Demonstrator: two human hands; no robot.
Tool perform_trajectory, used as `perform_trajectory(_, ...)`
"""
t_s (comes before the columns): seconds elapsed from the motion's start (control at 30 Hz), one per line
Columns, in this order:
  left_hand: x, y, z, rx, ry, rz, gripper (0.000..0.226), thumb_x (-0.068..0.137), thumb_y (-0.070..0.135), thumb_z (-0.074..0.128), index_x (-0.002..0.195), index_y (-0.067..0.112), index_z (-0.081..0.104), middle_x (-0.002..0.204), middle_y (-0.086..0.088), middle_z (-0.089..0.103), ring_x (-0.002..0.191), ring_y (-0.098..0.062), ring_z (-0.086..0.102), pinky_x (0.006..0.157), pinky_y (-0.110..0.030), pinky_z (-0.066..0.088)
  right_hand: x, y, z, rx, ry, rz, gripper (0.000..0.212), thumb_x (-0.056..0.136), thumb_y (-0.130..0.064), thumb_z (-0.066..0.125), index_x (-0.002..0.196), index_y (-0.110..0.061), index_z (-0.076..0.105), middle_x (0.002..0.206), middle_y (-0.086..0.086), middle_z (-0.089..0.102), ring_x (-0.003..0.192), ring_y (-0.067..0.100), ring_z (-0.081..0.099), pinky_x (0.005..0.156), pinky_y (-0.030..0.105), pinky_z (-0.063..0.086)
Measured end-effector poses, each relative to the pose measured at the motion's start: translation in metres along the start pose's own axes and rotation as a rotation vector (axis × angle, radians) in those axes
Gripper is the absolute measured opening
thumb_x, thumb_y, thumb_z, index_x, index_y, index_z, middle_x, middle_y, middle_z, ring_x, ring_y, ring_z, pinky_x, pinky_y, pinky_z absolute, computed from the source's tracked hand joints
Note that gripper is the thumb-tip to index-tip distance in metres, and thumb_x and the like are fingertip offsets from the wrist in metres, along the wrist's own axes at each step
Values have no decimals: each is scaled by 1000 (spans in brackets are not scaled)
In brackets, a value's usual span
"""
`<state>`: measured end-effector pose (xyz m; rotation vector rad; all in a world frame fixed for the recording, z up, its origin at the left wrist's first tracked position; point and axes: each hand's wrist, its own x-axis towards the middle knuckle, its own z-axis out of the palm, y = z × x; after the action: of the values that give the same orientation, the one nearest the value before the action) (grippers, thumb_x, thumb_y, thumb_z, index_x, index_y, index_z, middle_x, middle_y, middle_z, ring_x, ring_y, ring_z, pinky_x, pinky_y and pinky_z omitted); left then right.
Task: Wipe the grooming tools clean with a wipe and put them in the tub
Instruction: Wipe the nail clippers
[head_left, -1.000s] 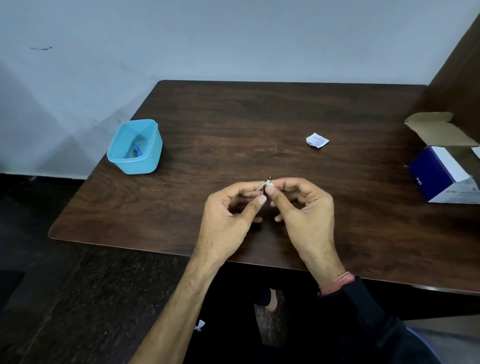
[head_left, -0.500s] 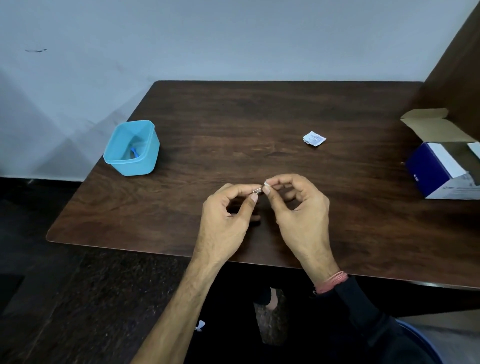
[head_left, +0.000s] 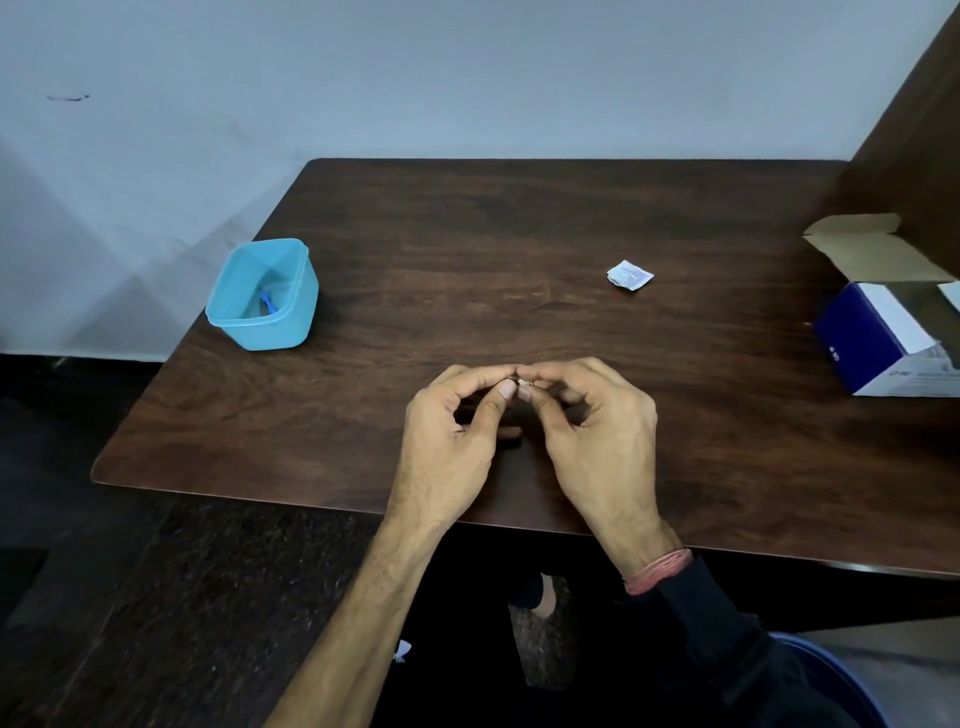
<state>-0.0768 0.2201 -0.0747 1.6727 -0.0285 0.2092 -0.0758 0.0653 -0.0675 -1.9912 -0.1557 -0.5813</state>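
Observation:
My left hand (head_left: 452, 447) and my right hand (head_left: 597, 436) meet fingertip to fingertip above the near middle of the dark wooden table (head_left: 467, 234). Between them they pinch a small metal grooming tool (head_left: 522, 382), mostly hidden by the fingers, with a scrap of white wipe against it. At the table's left edge stands the light blue tub (head_left: 265, 296), open, with a blue-handled tool (head_left: 269, 304) inside. A torn white wipe sachet (head_left: 629, 274) lies at the right of centre.
A blue and white cardboard box (head_left: 883, 332) with its flap open sits at the table's right edge, against a brown side panel. A white wall rises behind the table. Dark floor lies to the left and below.
Both hands have closed in tighter over the small tool, so less of its metal tip shows. The hands stay at the same spot over the table.

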Motion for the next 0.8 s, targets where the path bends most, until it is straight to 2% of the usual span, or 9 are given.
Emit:
perform_trajectory(0.17, -2, 3, 2, -6, 9, 9, 28, 106, 2, 72, 127, 18, 82, 111, -2, 80, 105, -22, 81, 75, -42, 71, -2, 1, -2, -15, -28, -62, 17, 94, -9, 86, 104, -23, 87, 99, -16, 75, 86, 6, 73, 73, 25, 59)
perform_trajectory(0.27, -3, 6, 4, -37, 42, 29, 47, 103, 1, 76, 140, 28, 65, 97, -2, 81, 103, -26, 79, 71, -40, 70, 0, 4, -1, -25, 11, -57, 20, 95, -6, 84, 105, -22, 88, 101, -13, 73, 87, 9, 73, 71, 27, 59)
perform_trajectory(0.37, -6, 8, 6, -6, 60, 54, 55, 101, -2, 76, 142, 29, 56, 92, -1, 79, 98, -23, 79, 70, -41, 70, 1, 6, -1, -30, 57, -55, 22, 95, -1, 81, 106, -19, 87, 104, -9, 72, 93, 9, 73, 76, 31, 61)
perform_trajectory(0.47, -8, 8, 5, 15, 74, 60, 55, 101, -4, 75, 142, 26, 55, 95, -1, 80, 97, -20, 80, 71, -40, 71, -3, 2, 2, -84, -10, -152, 27, 95, 3, 79, 109, -19, 87, 109, -8, 72, 99, 6, 72, 84, 30, 61)
perform_trajectory(0.57, -8, 8, 5, 22, 71, 67, 53, 101, -1, 76, 141, 27, 55, 95, -1, 79, 99, -21, 80, 72, -44, 71, 1, 7, 1, -64, 14, -97, 25, 95, -1, 80, 108, -21, 88, 111, -11, 73, 99, 7, 72, 81, 32, 62)
perform_trajectory(0.67, -8, 9, 5, 60, 81, 92, 51, 101, -2, 75, 140, 25, 56, 93, -2, 78, 96, -20, 79, 73, -41, 70, 3, 6, 1, -76, -21, -97, 22, 96, -5, 81, 106, -23, 86, 112, -15, 77, 104, 9, 72, 88, 37, 61)
perform_trajectory(0.73, -8, 8, 4, 70, 90, 91, 49, 102, -1, 74, 139, 25, 57, 93, -1, 78, 97, -19, 78, 73, -40, 70, 3, 3, 1, -36, -74, -106, 20, 96, -7, 82, 105, -24, 85, 105, -19, 78, 98, 8, 70, 87, 30, 57)
perform_trajectory(0.8, -7, 7, 3, 64, 89, 74, 47, 102, 2, 74, 138, 26, 57, 94, 1, 76, 99, -18, 76, 71, -41, 70, 4, 4, -2, 41, -99, -42, 19, 95, -8, 84, 103, -25, 84, 92, -27, 73, 84, 12, 64, 79, 22, 49)
